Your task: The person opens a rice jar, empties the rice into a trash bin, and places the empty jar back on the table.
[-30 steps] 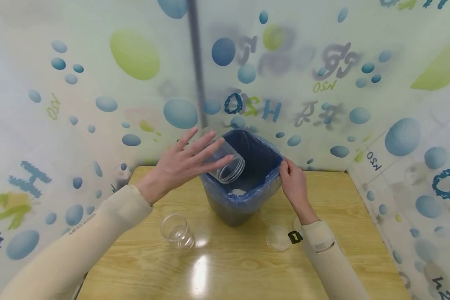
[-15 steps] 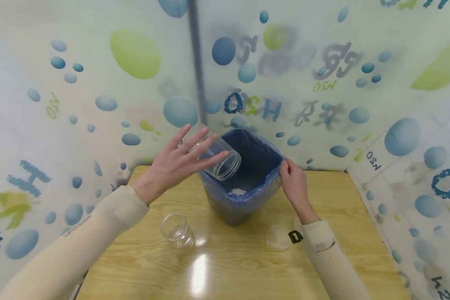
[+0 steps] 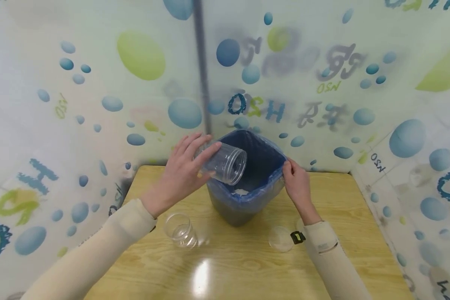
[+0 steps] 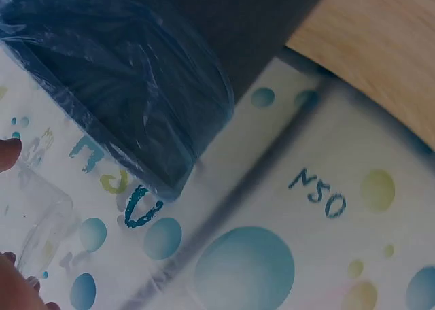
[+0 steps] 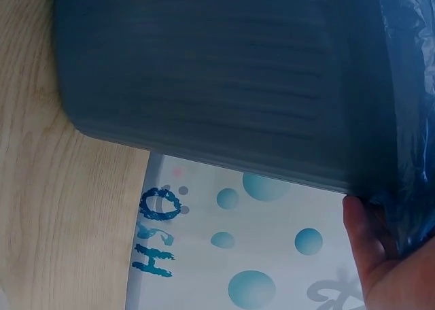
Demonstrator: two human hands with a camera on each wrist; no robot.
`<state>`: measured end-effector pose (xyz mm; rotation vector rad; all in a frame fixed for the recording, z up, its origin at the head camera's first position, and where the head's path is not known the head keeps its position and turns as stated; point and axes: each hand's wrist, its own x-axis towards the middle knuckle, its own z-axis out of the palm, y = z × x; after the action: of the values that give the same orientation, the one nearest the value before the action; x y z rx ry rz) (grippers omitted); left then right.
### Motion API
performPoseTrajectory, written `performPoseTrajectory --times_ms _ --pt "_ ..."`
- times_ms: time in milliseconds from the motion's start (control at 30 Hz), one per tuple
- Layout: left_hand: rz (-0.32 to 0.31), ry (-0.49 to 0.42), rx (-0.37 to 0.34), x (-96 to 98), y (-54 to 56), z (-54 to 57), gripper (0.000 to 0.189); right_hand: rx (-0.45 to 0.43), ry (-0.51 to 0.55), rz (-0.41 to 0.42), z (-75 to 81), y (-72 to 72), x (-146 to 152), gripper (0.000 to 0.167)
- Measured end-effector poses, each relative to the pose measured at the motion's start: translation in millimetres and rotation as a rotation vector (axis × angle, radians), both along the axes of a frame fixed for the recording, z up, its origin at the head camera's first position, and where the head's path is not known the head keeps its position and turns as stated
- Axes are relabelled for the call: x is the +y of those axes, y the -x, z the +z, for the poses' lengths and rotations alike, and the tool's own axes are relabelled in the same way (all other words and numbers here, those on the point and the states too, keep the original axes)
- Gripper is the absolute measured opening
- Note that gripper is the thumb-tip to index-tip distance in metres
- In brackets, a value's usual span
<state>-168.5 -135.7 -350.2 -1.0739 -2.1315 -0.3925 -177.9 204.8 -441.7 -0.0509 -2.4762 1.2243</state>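
Observation:
My left hand [image 3: 181,168] holds a clear plastic jar [image 3: 228,162] on its side, the open mouth facing right over the bin's opening. In the left wrist view, part of the jar [image 4: 41,215] shows with fingertips around it. A grey trash bin [image 3: 234,214], lined with a blue bag [image 3: 262,152], stands tilted toward me on the table. Something white [image 3: 241,192] lies inside it. At the bin's right rim, my right hand [image 3: 298,183] grips the edge and liner; the right wrist view shows thumb and fingers pinching there beside the grey wall [image 5: 204,79].
An upright clear cup [image 3: 181,231] stands on the wooden table [image 3: 240,271], left of the bin. A clear round lid [image 3: 281,238] lies near my right wrist, with another round piece partly hidden beside it. Patterned sheets [image 3: 142,54] enclose the table at the back and sides.
My left fingers, spread straight before, are now bent around the jar. The jar has turned closer to level. My right hand keeps its grip on the rim.

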Motion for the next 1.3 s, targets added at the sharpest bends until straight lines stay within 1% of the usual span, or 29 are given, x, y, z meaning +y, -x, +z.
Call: performPoseTrajectory --times_ms 133,267,400,633,700,733,800,833,900,967,1000,1067,1200,1233,1267,1300 --pt "-0.007 -0.108 -0.106 0.7 -7.2 -9.5 0.096 -0.019 0.004 0.011 -2.1 -0.2 1.4 0.05" --pt "-0.012 -0.201 -0.183 2.8 -16.2 -21.1 0.102 -0.041 0.031 0.016 -2.9 -1.3 3.6 0.053" --pt "-0.003 -0.324 -0.258 6.1 -30.4 -37.3 0.102 -0.076 0.077 0.019 -1.8 -2.5 5.9 0.055" --pt "0.008 -0.559 -0.394 9.7 -64.1 -69.2 0.099 -0.127 0.136 0.029 3.0 -4.3 11.6 0.065" --pt "0.021 -0.601 -0.435 10.9 -74.3 -78.6 0.1 -0.14 0.165 0.038 3.5 -5.1 14.5 0.07" --pt "0.043 -0.62 -0.451 11.9 -80.0 -83.8 0.1 -0.147 0.189 0.042 3.9 -5.6 15.9 0.072" --pt "0.051 -0.687 -0.509 13.6 -91.3 -94.9 0.101 -0.161 0.203 0.046 4.6 -7.7 19.8 0.075" --pt "0.042 -0.723 -0.536 14.0 -96.8 -101.6 0.101 -0.166 0.199 0.05 4.2 -8.8 22.1 0.076" --pt "0.004 -0.797 -0.582 14.4 -107.7 -116.1 0.102 -0.184 0.183 0.053 3.5 -12.2 27.2 0.075" --pt "-0.05 -0.848 -0.625 14.2 -118.3 -130.2 0.102 -0.201 0.152 0.041 2.2 -16.3 33.3 0.075" --pt "-0.063 -0.843 -0.63 14.0 -123.1 -138.2 0.102 -0.205 0.143 0.037 0.9 -18.6 36.5 0.074" --pt "-0.057 -0.803 -0.633 15.6 -132.2 -152.6 0.103 -0.215 0.147 0.024 -1.2 -23.8 42.8 0.075" --pt "-0.015 -0.652 -0.645 22.9 -143.6 -180.6 0.101 -0.207 0.187 0.005 -6.5 -35.8 52.7 0.077" --pt "-0.01 -0.62 -0.656 25.2 -145.0 -187.2 0.099 -0.201 0.196 0.005 -8.1 -38.8 54.2 0.077" --pt "0.007 -0.588 -0.677 27.3 -146.5 -193.2 0.098 -0.195 0.207 0.005 -9.8 -41.6 55.5 0.076" --pt "0.018 -0.571 -0.714 29.2 -147.6 -198.8 0.097 -0.19 0.209 0.007 -11.6 -44.3 56.4 0.076"
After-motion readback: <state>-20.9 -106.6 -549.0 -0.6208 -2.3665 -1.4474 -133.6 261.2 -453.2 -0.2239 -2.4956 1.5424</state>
